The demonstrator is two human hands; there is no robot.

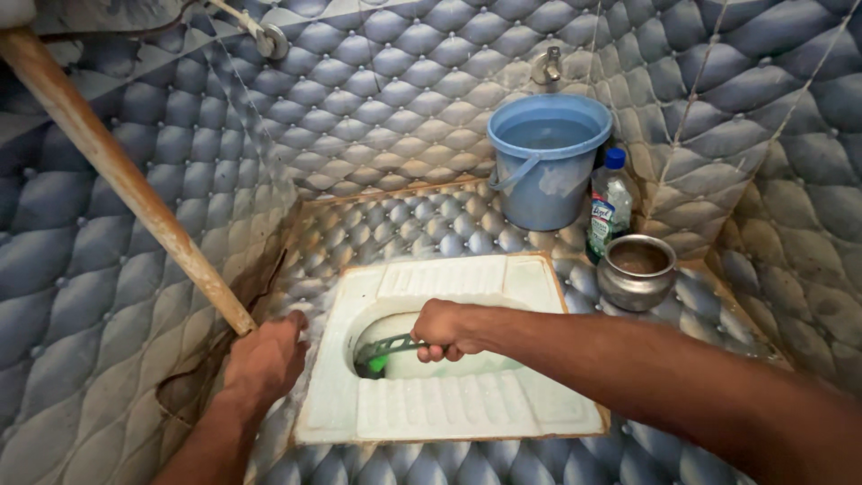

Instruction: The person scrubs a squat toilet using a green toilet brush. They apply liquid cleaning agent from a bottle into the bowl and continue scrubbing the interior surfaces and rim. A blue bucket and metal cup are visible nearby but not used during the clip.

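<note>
Head view: small washroom lined wall and floor with blue-grey quilted-pattern tiles (395,99), a white squat toilet pan (449,409) set into the floor at centre. Behind it, against the back wall under a tap (548,65), a blue bucket (546,162) filled with water; just beside that to the right, a clear bottle with a blue cap (611,202) and a round metal pot (637,271), both near the right corner.

Right hand (449,329) reached in from the lower right across the pan, forearm stretched long and nearly level, fingers curled tight around the handle of a green toilet brush (388,350). Brush running left and slightly down from the fist, its long axis roughly crosswise to the pan, head down inside the bowl's hollow; bristles mostly hidden, contact with the porcelain not clear enough to call.

Left hand (265,359) lower and to the left, just off the pan's left edge, wrapped around the bottom end of a long wooden pole (126,180). Pole slanting up and away to the upper-left corner. Fingers closed over it, knuckles toward the camera, fingertips out of sight.

Right hand nearer the bowl; left hand well clear of the brush.
</note>
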